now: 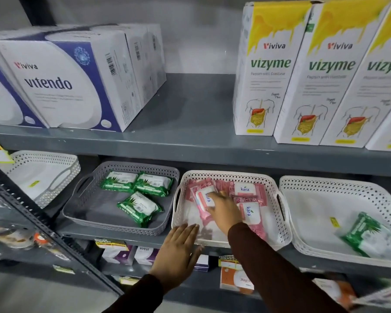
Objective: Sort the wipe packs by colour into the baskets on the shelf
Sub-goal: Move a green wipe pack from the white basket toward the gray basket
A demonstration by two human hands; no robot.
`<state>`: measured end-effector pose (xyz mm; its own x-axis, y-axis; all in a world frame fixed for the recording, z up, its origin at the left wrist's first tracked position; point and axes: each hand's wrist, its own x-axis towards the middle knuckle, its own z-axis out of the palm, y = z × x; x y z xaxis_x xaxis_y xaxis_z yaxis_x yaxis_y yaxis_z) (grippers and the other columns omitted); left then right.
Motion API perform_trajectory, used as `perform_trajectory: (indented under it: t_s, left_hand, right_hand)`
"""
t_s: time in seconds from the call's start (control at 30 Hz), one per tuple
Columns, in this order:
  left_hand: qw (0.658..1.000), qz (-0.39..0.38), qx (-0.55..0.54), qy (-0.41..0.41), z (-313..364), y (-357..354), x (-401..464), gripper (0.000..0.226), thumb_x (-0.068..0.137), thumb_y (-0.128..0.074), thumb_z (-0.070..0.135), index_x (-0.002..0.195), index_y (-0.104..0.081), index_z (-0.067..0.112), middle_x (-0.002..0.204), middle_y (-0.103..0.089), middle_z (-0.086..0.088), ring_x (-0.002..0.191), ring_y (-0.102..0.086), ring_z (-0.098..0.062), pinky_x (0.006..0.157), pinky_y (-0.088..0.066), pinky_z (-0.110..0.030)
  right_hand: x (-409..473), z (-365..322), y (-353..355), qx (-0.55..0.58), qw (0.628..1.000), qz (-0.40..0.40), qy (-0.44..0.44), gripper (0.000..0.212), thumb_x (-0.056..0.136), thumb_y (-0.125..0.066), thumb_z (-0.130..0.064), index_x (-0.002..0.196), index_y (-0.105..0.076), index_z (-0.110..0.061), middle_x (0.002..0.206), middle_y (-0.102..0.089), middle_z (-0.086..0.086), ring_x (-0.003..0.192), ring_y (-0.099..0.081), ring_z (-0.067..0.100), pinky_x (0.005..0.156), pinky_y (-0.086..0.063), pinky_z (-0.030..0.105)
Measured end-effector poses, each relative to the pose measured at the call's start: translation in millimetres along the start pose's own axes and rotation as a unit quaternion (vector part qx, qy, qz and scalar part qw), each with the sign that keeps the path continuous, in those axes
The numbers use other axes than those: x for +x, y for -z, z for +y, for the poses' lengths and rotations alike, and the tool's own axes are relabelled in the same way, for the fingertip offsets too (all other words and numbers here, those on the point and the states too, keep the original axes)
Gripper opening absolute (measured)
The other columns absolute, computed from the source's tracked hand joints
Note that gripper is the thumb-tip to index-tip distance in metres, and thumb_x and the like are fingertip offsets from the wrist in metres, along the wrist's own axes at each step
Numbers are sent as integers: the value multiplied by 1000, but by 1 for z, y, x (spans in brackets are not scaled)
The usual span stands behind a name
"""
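A grey basket (86, 211) on the middle shelf holds three green wipe packs (139, 206). Beside it on the right, a white basket (278, 213) holds several pink wipe packs (244, 189). My right hand (224, 211) reaches into this basket and rests on a pink pack (204, 198), fingers on its label. My left hand (178, 247) lies flat, fingers apart, against the white basket's front left corner. Further right, another white basket (325, 195) contains one green pack (370, 236).
An empty white basket (54, 168) stands at the far left of the shelf. Large boxes fill the shelf above: blue and white ones (61, 82) at left, yellow and white ones (303, 75) at right. Small boxes sit on the lower shelf (145, 256).
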<state>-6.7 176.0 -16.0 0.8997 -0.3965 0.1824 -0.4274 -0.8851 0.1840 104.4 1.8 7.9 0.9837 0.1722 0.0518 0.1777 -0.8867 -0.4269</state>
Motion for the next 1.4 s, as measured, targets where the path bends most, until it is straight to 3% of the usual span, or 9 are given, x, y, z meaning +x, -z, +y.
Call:
perform_trajectory:
  t_s: [0.17, 0.33, 0.43, 0.53, 0.63, 0.8, 0.93, 1.23, 1.4]
  left_hand:
    - [999, 1, -10, -38, 22, -14, 12, 59, 103, -26, 49, 142, -47, 9, 141, -54, -8, 134, -44, -28, 111, -22, -40]
    - [995, -6, -27, -98, 72, -24, 36, 61, 103, -23, 49, 141, -48, 9, 141, -54, -8, 133, -46, -28, 110, -21, -38]
    - [992, -18, -31, -121, 102, -34, 48, 63, 103, -20, 50, 142, -45, 8, 145, -50, -10, 136, -42, -29, 110, -20, -40]
    - [990, -26, -32, -135, 128, -44, 60, 64, 103, -19, 50, 144, -43, 7, 147, -47, -11, 137, -40, -29, 114, -15, -40]
    - [991, -15, -30, -128, 149, -52, 70, 65, 103, -17, 53, 147, -38, 10, 151, -42, -8, 140, -35, -28, 118, -15, -43]
    - [993, -5, -31, -110, 161, -53, 71, 65, 102, -15, 56, 151, -29, 16, 156, -33, -3, 144, -26, -24, 116, -5, -44]
    - [993, -7, -41, -114, 146, -43, 61, 56, 102, -29, 46, 146, -40, 14, 149, -45, -5, 139, -36, -23, 118, -11, -34]
    - [998, 47, -34, -10, 45, -13, 15, 55, 102, -35, 42, 143, -45, 8, 149, -44, -7, 143, -28, -24, 115, -17, -42]
    - [991, 85, -21, 105, -45, 20, -19, 59, 101, -31, 44, 147, -39, 7, 154, -35, -8, 144, -26, -29, 116, -17, -43]
  right_hand:
    - [-13, 24, 19, 100, 995, -29, 3, 46, 97, -55, -30, 142, -52, -22, 139, -52, 4, 128, -49, 23, 108, -43, 37]
    - [-55, 90, 71, 138, 960, 236, -54, 26, 94, -54, -24, 110, -71, -12, 109, -72, 8, 99, -66, 25, 88, -54, 34]
    - [-81, 157, 109, 91, 910, 341, -216, 24, 88, -60, -19, 105, -71, -6, 106, -71, 17, 101, -65, 36, 88, -53, 42]
    - [-105, 231, 141, 12, 867, 208, -452, 47, 84, -62, -27, 123, -58, 0, 121, -61, 27, 116, -55, 42, 94, -46, 44]
    - [-117, 275, 150, 26, 842, 83, -532, 69, 86, -56, -40, 141, -41, 0, 137, -55, 22, 126, -52, 38, 104, -41, 44]
    - [-104, 270, 143, 32, 890, 26, -455, 79, 78, -74, -32, 142, -34, -9, 127, -63, 20, 116, -60, 37, 97, -49, 40]
    - [-99, 250, 125, 103, 937, -2, -334, 65, 64, -81, -18, 118, -46, -22, 99, -67, 12, 87, -64, 32, 80, -54, 38]
    - [-81, 175, 131, 158, 930, 262, -205, 61, 67, -85, -17, 111, -44, -27, 99, -69, 7, 80, -65, 30, 70, -56, 41]
    - [-47, 74, 94, 216, 951, 220, -31, 57, 58, -93, -12, 101, -59, -26, 104, -65, 0, 94, -61, 18, 82, -50, 27]
